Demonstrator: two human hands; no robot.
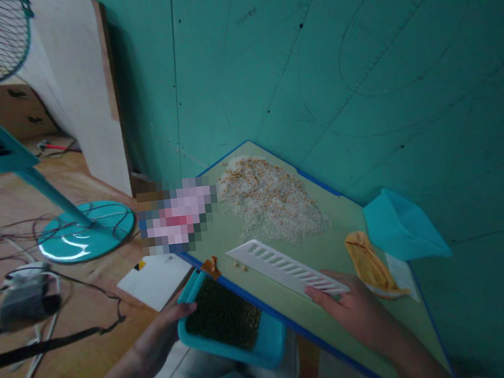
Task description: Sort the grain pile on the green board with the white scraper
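My left hand (182, 312) grips the left rim of a teal plastic tub (276, 341), held just below the table's near edge. Small dark green beans (220, 311) fill much of it, with some paler ones at the right. In my right hand (345, 306) is a white slotted plastic strip (283, 267), pinched at its right end and slanting over the tabletop. Beyond the strip spreads a pile of white rice-like grains mixed with yellow beans (275, 198). A few loose yellow beans (241, 267) lie near the front edge.
The blue-edged table (358, 204) stands against a teal wall. On its right are an orange cloth (370, 263) and a turquoise folded piece (402, 226). A blurred-out pink item (182, 212) sits at its left corner. Cables and a fan base (86, 232) occupy the floor.
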